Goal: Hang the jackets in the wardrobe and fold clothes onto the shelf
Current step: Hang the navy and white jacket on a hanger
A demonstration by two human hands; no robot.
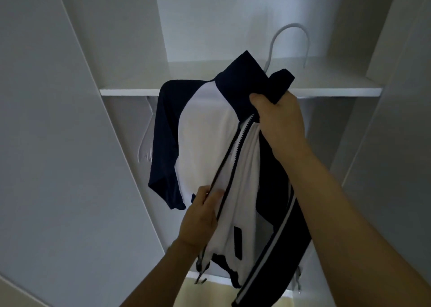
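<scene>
Up in front of the open wardrobe [349,143], right hand [279,120] is clenching the jacket [205,138] at the collar, likely bunching the hanger neck in the same grip so the hook [291,40] is sticking up free above the shelf [130,89]. Left hand [200,218] is pinching the left zipper edge lower down, probably keeping the front straight and open while it goes up. Jacket is hanging below the right hand, above and right of the left hand, held in air, hook not yet on any rail; rail itself isn't clearly visible
</scene>
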